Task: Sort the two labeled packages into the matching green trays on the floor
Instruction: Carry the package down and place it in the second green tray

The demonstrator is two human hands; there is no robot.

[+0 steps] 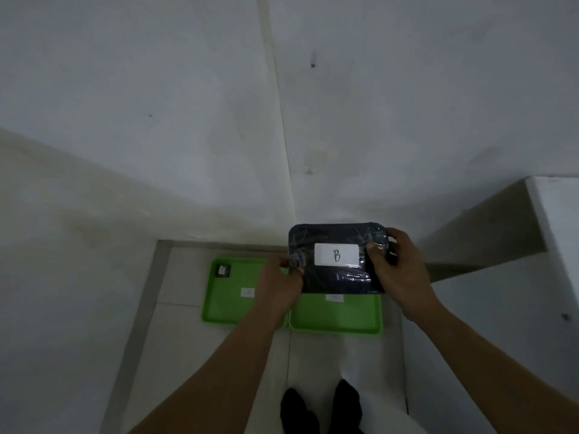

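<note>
I hold a dark, plastic-wrapped package with a white label reading "B" in the air with both hands. My left hand grips its left edge and my right hand grips its right edge. Below it, two green trays lie side by side on the floor: the left tray and the right tray, each with a small white label I cannot read. A small dark object with a white tag lies in the left tray's far-left corner. The package hovers over the far part of the right tray.
White walls meet in a corner behind the trays. A white ledge juts out at the right. My feet in dark socks stand on the pale tiled floor just in front of the trays.
</note>
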